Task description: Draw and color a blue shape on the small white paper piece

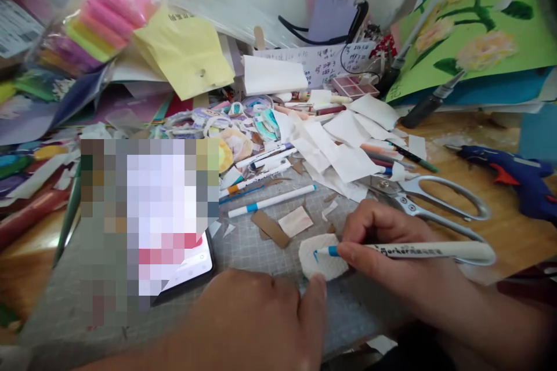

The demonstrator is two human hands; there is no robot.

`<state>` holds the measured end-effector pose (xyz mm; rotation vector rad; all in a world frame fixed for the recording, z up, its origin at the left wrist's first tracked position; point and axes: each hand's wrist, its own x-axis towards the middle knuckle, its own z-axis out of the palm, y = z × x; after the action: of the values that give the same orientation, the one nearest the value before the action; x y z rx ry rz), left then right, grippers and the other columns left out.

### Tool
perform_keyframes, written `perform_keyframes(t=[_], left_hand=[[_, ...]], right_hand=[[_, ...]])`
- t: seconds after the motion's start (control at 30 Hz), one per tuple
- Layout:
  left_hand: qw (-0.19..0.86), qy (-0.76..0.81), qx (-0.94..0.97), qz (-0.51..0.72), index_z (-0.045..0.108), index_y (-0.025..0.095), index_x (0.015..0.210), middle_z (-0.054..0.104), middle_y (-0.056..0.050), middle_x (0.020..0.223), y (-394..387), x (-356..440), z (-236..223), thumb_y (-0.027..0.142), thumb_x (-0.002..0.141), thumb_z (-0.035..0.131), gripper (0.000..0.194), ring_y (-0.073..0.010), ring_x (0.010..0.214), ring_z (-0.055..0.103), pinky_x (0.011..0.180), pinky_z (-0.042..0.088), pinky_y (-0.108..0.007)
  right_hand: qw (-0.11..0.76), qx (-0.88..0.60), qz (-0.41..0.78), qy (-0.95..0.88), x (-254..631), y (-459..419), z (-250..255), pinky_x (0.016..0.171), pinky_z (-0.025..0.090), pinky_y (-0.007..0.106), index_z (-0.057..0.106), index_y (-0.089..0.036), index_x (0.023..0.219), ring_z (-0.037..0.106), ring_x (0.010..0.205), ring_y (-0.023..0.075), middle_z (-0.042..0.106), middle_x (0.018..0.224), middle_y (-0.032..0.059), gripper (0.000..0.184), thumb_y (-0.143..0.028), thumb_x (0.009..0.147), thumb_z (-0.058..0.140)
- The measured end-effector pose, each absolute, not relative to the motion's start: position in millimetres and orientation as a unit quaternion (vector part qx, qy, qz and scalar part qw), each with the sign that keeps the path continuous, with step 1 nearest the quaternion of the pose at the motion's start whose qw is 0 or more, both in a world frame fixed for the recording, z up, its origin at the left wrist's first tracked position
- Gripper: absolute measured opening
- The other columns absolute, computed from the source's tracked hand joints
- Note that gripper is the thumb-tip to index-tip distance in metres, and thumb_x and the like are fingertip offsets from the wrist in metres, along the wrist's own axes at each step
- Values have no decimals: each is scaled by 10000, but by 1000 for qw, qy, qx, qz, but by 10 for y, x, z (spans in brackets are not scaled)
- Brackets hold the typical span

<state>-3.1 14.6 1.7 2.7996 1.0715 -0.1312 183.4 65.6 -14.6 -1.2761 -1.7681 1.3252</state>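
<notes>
In my right hand (374, 237) is a white-bodied marker (418, 250) with a blue tip end, held in a closed pen grip. Its point touches a small white textured piece (324, 266) with rounded corners, which bears a short blue stroke. My left hand (265, 307) is closed apart from its index finger, whose tip presses on the lower edge of that piece and holds it down. Left of my left hand lies a phone (204, 261) with a lit screen, largely pixelated. Another white marker (270, 201) with a blue band lies beyond the piece.
A grey cutting mat (243, 249) lies under the work. Silver-handled scissors (418, 200) and a blue glue gun (509, 168) lie at right. Paper scraps (335, 151), several markers and cut-outs crowd the back. A green flower picture (474, 29) leans at the far right.
</notes>
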Motion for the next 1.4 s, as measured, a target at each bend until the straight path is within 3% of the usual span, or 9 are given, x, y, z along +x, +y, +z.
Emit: perform_keyframes(t=[0.33, 0.53, 0.7, 1.0, 1.13, 1.4], left_hand=[[73, 357, 931, -25, 581, 120, 1001, 684, -59, 636, 112, -51, -30, 133, 845, 468, 193, -176, 422, 576, 389, 399, -234], [90, 359, 926, -77, 558, 129, 1060, 708, -65, 685, 149, -20, 29, 154, 816, 505, 251, -215, 466, 630, 364, 396, -240], [112, 348, 925, -107, 550, 120, 1135, 718, -72, 707, 173, -6, 46, 153, 818, 514, 321, -227, 477, 653, 358, 415, -244], [90, 354, 928, -73, 558, 113, 1118, 716, -74, 676, 173, -13, -18, 140, 795, 533, 326, -228, 455, 643, 342, 399, -244], [84, 357, 928, -61, 591, 125, 1054, 708, -64, 656, 169, -14, -37, 141, 806, 512, 261, -215, 429, 620, 342, 396, -251], [65, 361, 928, -62, 559, 140, 1112, 705, -50, 693, 92, -63, -45, 106, 820, 472, 307, -221, 478, 630, 389, 438, -277]], right_hand=[[298, -502, 489, -649, 1849, 684, -134, 437, 357, 227, 468, -220, 574, 430, 476, 117, 505, 499, -28, 213, -288, 730, 597], [275, -499, 471, -674, 1826, 663, -137, 443, 366, 225, 508, -206, 599, 440, 498, 118, 509, 544, -22, 170, -277, 716, 610], [292, -516, 479, -647, 1843, 681, -136, 448, 351, 239, 445, -225, 575, 425, 478, 120, 506, 501, -26, 201, -285, 722, 568], [328, -491, 532, -607, 1895, 689, -182, 475, 369, 236, 456, -223, 576, 449, 478, 117, 533, 483, -39, 207, -232, 724, 602], [315, -496, 519, -621, 1888, 681, -169, 465, 377, 235, 474, -220, 589, 455, 488, 121, 539, 506, -29, 192, -253, 729, 600], [299, -507, 487, -645, 1883, 684, -156, 457, 377, 242, 468, -220, 585, 468, 491, 128, 546, 512, -22, 180, -260, 719, 583]])
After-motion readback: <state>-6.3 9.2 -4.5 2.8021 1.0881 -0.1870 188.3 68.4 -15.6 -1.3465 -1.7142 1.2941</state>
